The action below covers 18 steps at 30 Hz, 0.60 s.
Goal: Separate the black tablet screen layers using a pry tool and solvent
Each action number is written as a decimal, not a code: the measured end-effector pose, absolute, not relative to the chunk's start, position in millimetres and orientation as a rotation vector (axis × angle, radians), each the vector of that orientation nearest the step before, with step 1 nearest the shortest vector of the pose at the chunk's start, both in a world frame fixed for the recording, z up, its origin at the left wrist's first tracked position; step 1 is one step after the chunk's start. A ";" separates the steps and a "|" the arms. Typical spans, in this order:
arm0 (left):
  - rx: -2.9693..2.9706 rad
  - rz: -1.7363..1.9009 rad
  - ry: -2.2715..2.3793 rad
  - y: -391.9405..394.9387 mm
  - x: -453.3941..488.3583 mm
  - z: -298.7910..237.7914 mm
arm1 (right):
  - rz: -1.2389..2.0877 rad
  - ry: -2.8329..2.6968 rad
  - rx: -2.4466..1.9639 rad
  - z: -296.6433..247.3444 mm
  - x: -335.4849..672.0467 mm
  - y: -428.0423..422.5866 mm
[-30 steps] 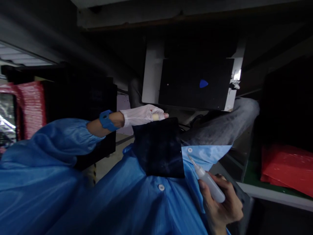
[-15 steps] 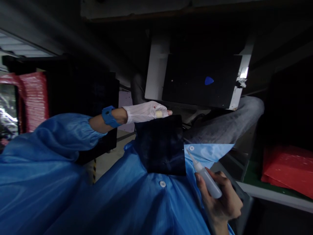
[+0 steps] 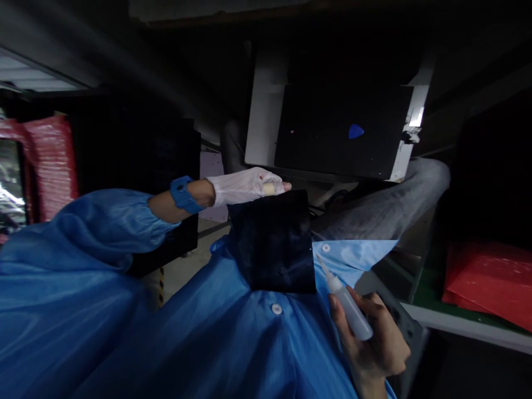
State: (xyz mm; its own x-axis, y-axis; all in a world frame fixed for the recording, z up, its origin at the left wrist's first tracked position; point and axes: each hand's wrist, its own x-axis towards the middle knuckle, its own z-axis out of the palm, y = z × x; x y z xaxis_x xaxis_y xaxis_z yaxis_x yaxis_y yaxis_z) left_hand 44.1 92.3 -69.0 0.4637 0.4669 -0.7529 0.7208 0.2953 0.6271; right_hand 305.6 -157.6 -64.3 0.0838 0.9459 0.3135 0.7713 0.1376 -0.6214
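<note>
My left hand (image 3: 253,185), in a white glove with a bare thumb tip and a blue wrist strap (image 3: 185,195), is closed on the upper edge of a thin dark sheet (image 3: 274,244). The sheet looks black and smooth and lies against my blue coat (image 3: 174,343). Low on the right, my bare right hand (image 3: 376,332) grips a translucent squeeze bottle (image 3: 351,310) with a thin nozzle. Its tip points up and left, close to the sheet's right edge, by a tiny pale spot; I cannot tell whether they touch.
Ahead is a work surface with a black panel (image 3: 324,144), on which lies a blue triangular pick (image 3: 356,131). Red wrap (image 3: 52,166) hangs at the left. Red bags (image 3: 490,282) rest on a green shelf (image 3: 432,293) at the right.
The view has shifted slightly, so most things sit a little higher. Both hands keep their holds, and the bottle stays near the sheet's right edge.
</note>
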 end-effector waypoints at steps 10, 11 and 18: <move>1.281 -0.261 1.225 93.9 43.6 -68.2 | 0.372 -1.806 -1.743 -64.5 312.8 -172.2; 1.272 -0.269 1.242 94.0 43.9 -67.9 | 0.390 -1.814 -1.736 -63.7 313.4 -172.6; 1.224 -0.299 1.312 91.3 46.6 -62.9 | 0.487 -1.814 -1.699 -63.1 315.5 -178.9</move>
State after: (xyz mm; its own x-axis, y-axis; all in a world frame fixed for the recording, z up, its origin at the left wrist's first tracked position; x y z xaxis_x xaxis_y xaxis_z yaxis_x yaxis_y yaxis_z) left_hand 46.6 91.3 -62.9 0.3187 0.4454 -0.8367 0.7639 0.4020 0.5049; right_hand 315.5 -178.9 -63.1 -0.0013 0.9847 0.1744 0.7647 0.1133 -0.6343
